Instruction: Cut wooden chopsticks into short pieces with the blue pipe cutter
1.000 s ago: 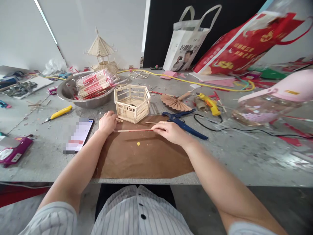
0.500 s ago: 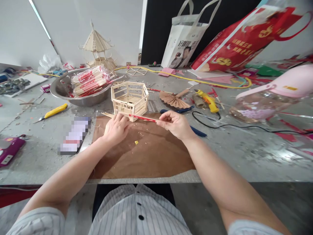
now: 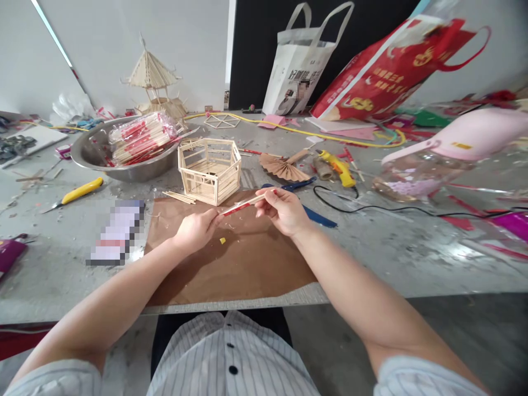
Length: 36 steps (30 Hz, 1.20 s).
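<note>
Pale wooden chopsticks with a red printed paper sleeve (image 3: 239, 207) slant between my two hands, just above the brown sheet. My left hand (image 3: 198, 228) pinches their lower left end. Closed on the upper right end, my right hand (image 3: 282, 209) has thumb and fingers around it. Behind my hands stands a six-sided frame of wooden sticks (image 3: 209, 171), open at the top. A few loose thin sticks (image 3: 180, 197) lie by its left foot. The brown sheet (image 3: 239, 269) under my hands carries small scraps and a yellow bit (image 3: 223, 241).
Left are a phone (image 3: 117, 232), a yellow craft knife (image 3: 82, 190) and a metal basin (image 3: 136, 172) of wrapped chopsticks. A stick pagoda (image 3: 154, 74) stands behind. Right are a paper fan (image 3: 284, 166), blue-handled scissors (image 3: 319, 216), a yellow glue gun (image 3: 338, 168) with black cord, and a pink-lidded jug (image 3: 416, 181).
The chopsticks have come nearer to me, away from the stick frame, and now tilt up to the right. My left hand has lowered and closed round their end. The view has shifted slightly.
</note>
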Available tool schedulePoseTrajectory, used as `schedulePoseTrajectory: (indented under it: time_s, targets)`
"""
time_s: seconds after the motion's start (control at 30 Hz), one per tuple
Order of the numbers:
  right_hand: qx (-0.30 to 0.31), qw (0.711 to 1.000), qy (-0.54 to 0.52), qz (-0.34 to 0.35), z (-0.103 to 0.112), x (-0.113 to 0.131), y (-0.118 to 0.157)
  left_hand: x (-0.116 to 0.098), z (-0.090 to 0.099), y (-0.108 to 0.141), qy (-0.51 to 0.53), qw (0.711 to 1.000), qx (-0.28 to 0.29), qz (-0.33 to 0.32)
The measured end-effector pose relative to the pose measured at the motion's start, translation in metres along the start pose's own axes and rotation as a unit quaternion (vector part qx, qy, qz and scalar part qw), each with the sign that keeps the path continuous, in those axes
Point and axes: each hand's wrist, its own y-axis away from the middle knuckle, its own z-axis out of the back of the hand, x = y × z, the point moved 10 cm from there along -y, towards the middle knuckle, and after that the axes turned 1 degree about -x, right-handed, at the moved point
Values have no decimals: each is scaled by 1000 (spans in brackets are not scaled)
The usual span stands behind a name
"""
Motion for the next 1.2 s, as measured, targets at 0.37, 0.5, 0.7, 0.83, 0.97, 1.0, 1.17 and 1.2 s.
schedulePoseTrajectory:
  time_s: [0.37, 0.5, 0.7, 0.83, 0.97, 1.0, 1.17, 1.2]
  targets:
    - [79, 993, 44, -82, -53, -41, 20, -19, -10, 5, 121, 992, 35, -7]
    - [85, 992, 36, -89, -50, -37, 17, -14, -9, 0, 117, 993, 30, -14]
    - [-95, 994, -57, 8, 14, -2, -3, -4, -2, -5, 94, 995, 31, -35]
    - [-253, 953, -149, 69, 81, 24, -4, 18, 7, -8, 34, 999, 9, -29]
    - [-349, 910, -195, 108, 133, 42, 2, 52, 37, -10, 79, 990, -111, 29]
    - [-350, 909, -202, 106, 138, 42, 1, 63, 53, -7, 122, 974, -183, 53]
    - [-251, 952, -174, 28, 112, 25, -13, 89, 90, 15, 400, 826, -386, 99]
    - [-223, 962, -160, 7, 101, 20, -16, 78, 89, 13, 413, 834, -356, 88]
